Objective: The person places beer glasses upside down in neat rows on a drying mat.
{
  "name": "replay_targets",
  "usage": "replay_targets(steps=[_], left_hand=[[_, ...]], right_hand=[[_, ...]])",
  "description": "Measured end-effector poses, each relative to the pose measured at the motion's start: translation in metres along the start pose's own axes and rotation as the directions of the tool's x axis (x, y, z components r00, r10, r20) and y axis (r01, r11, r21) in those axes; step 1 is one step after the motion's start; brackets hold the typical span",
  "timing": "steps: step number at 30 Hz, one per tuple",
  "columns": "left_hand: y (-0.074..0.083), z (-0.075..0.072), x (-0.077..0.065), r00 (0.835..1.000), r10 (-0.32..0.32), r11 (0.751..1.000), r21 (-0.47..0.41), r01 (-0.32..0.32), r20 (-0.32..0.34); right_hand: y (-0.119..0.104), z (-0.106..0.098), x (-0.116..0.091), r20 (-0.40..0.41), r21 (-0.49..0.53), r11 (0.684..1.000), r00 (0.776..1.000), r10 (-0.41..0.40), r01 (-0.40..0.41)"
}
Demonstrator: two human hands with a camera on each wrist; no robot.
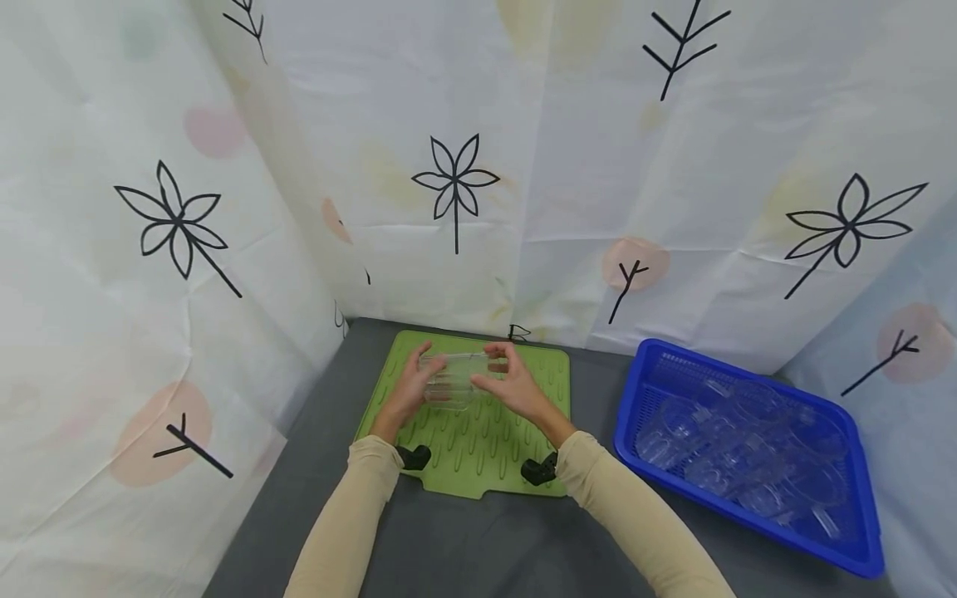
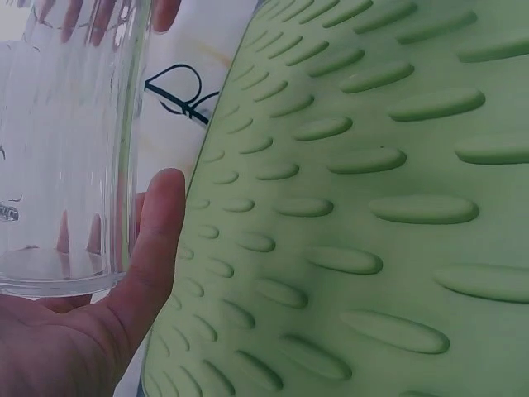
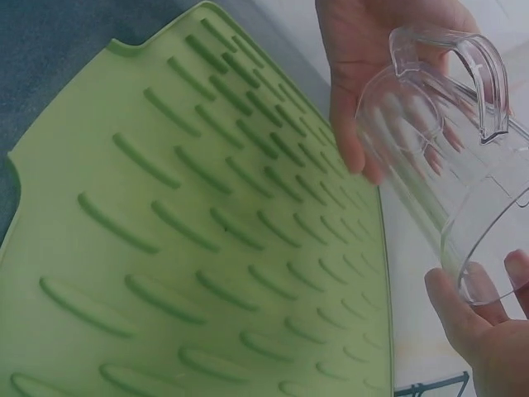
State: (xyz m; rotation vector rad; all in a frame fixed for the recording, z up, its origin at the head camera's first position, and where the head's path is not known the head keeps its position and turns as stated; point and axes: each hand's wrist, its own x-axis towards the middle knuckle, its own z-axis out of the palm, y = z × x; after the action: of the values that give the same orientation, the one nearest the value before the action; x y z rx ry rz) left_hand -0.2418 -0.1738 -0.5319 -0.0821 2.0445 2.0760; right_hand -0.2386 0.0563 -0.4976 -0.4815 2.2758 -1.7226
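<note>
A clear mug (image 1: 458, 390) with a loop handle, seen in the right wrist view, lies on its side in the air above a green ridged mat (image 1: 478, 453). My left hand (image 1: 409, 392) holds its base end, with the thumb along the outside in the left wrist view. At the rim end, my right hand (image 1: 517, 387) grips the mug between thumb and fingers. Both hands show through the transparent wall in the right wrist view, where the mug's open mouth (image 3: 496, 240) faces the right hand (image 3: 488, 339).
To the right stands a blue plastic basket (image 1: 865, 490) holding several clear mugs or cups (image 1: 748, 448). The mat lies on a dark grey table (image 1: 441, 540). White patterned cloth (image 1: 553, 183) hangs behind and along both sides.
</note>
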Motion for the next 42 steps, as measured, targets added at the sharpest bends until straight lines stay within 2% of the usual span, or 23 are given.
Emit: replay_targets(steps=[9, 16, 20, 27, 35, 39, 42], left_hand=[[0.002, -0.003, 0.001, 0.998, 0.042, 0.987, 0.157, -0.036, -0.036], [0.006, -0.003, -0.004, 0.996, 0.084, 0.981, 0.177, -0.08, -0.016], [0.008, -0.001, -0.005, 0.993, 0.118, 0.969, 0.221, -0.109, -0.029], [0.012, 0.002, -0.004, 0.981, 0.183, 0.957, 0.243, -0.162, -0.069], [0.014, 0.005, -0.004, 0.975, 0.203, 0.939, 0.301, -0.168, -0.089], [0.016, 0.005, -0.005, 0.966, 0.225, 0.924, 0.344, -0.169, -0.13], [0.017, 0.005, -0.006, 0.959, 0.247, 0.909, 0.377, -0.178, -0.141]], right_hand=[[0.0, 0.001, -0.001, -0.013, -0.02, 0.999, 0.999, 0.036, -0.036], [0.006, 0.004, -0.006, -0.029, -0.053, 0.996, 0.997, 0.072, -0.073], [0.005, 0.005, -0.01, -0.03, -0.081, 0.994, 0.997, 0.074, -0.076], [0.004, 0.005, -0.012, -0.018, -0.144, 0.988, 0.999, 0.046, -0.048], [0.002, -0.001, -0.018, -0.037, -0.215, 0.975, 0.998, 0.056, -0.062], [-0.001, -0.006, -0.02, -0.058, -0.254, 0.964, 0.996, 0.069, -0.082], [-0.003, -0.01, -0.023, -0.086, -0.315, 0.943, 0.993, 0.083, -0.106]])
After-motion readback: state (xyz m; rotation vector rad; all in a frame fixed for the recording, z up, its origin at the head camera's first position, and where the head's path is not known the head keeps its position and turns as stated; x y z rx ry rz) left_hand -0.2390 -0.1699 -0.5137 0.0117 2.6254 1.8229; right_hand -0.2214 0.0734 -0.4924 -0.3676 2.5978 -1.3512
